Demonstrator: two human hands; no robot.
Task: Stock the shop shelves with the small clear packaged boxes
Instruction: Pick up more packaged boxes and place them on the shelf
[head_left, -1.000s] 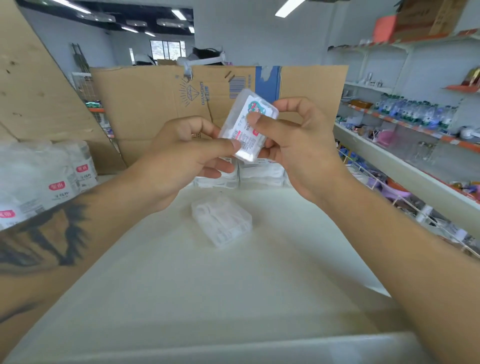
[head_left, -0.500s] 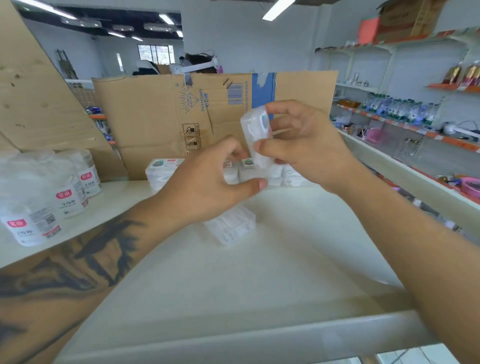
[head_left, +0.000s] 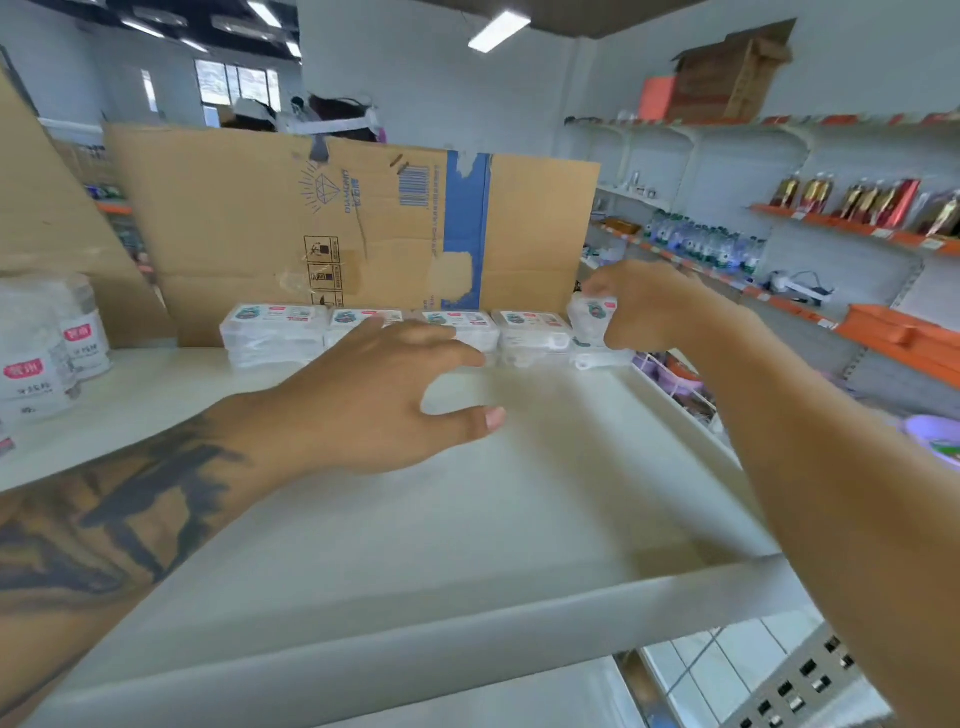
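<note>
Stacks of small clear packaged boxes (head_left: 275, 332) stand in a row along the back of the white shelf (head_left: 363, 545), against a cardboard sheet. My right hand (head_left: 644, 306) pinches one clear box (head_left: 592, 317) at the right end of the row, just above the last low stack (head_left: 597, 359). My left hand (head_left: 384, 400) hovers over the middle of the shelf in front of the row, fingers loosely spread and thumb out, with nothing visibly held. No loose box shows on the shelf around the left hand.
A tall brown cardboard sheet (head_left: 363, 228) backs the shelf. Wrapped white packs with red labels (head_left: 36, 358) sit at the left. Right of the shelf run wall shelves with water bottles (head_left: 701, 244), dark bottles (head_left: 857, 200) and an orange tray (head_left: 898, 338).
My right hand has carried the clear box from in front of me to the right end of the row. My left hand let go and dropped forward over the shelf, where the loose box lay.
</note>
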